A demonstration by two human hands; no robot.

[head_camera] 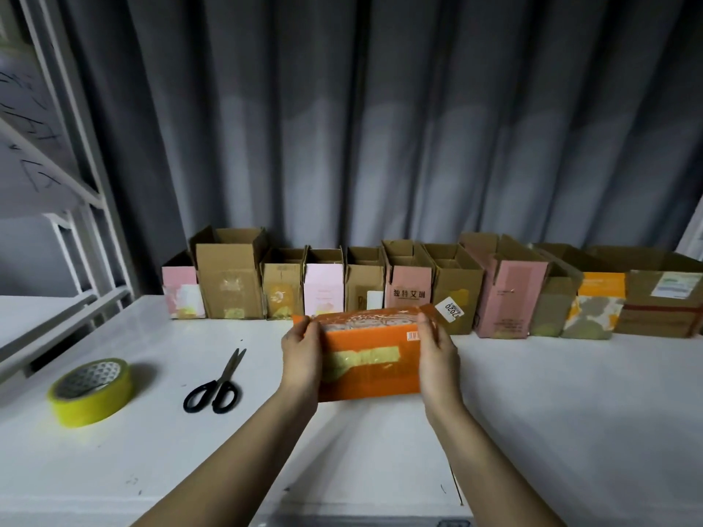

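Hands on either end of an orange box: the left hand clasps its left end and the right hand its right end, so the box sits squarely between the two palms. Both sets of fingers are curled round the upper corners, fingertips reaching up onto the side flaps at the top edge (the flaps stand partly raised, the right one bearing a white sticker). Thumbs lie along the near face, which carries a strip of yellowish tape. The box's lower edge is at the white table, near its middle, though I cannot tell if it rests there. Scissors lie just left of the left hand, and a roll of yellow tape farther left. A row of open cartons stands behind the box, against a grey curtain.
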